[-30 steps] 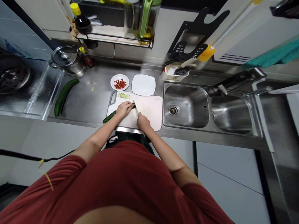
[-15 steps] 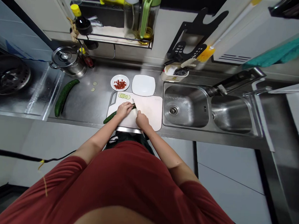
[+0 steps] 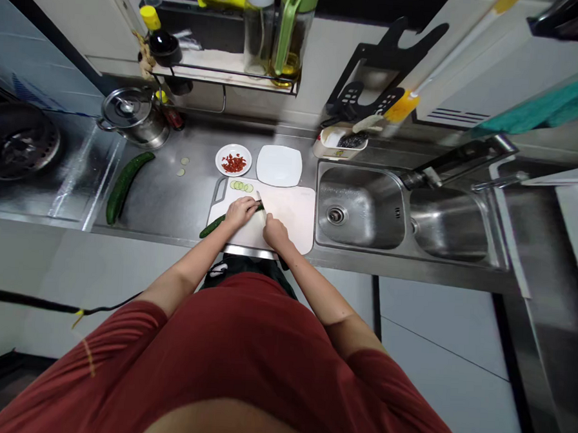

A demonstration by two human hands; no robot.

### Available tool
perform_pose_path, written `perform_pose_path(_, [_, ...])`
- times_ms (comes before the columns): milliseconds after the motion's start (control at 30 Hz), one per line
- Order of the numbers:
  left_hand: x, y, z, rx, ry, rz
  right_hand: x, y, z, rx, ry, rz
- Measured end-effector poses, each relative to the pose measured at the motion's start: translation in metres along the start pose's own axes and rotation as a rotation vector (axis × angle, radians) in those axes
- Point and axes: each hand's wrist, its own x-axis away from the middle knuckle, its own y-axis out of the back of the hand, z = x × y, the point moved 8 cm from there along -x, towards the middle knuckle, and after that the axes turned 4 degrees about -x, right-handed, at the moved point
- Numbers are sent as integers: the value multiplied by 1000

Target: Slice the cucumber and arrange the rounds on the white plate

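Note:
My left hand [image 3: 241, 211] is closed over a dark green cucumber [image 3: 213, 226] that lies slanted on a white cutting board [image 3: 293, 217]. The cucumber's far end shows just past my fingertips. My right hand [image 3: 275, 232] grips the handle of a knife [image 3: 262, 203], whose blade stands across that end, close to my left fingers. Several pale cucumber slices [image 3: 241, 186] overlap in a row near the board's top left. Behind the board are a small white plate [image 3: 220, 155] of chopped red pieces [image 3: 233, 163] and a bare white square plate [image 3: 279, 165].
A second whole cucumber [image 3: 126, 185] and two loose slices [image 3: 182, 166] lie on the steel counter to the left. A lidded pot [image 3: 133, 118] stands behind them, near the stove [image 3: 19, 141]. The double sink [image 3: 362, 204] adjoins the board's right side. A bottle rack [image 3: 219, 77] overhangs the back.
The whole view has shifted slightly. Both hands, the knife and the cucumber keep nearly the same places on the board.

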Motion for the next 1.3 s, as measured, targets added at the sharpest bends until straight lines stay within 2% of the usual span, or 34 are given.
perform_pose_path(267, [0,-2,1,-16,18,18,-10,4,7,0,-11,-13])
perform_pose_path(633, [-1,-1,3,1,29,28,10,0,-1,8,-25,27])
perform_pose_path(1300, [-2,0,0,-5,15,16,-19,1,7,-20,-4,-32])
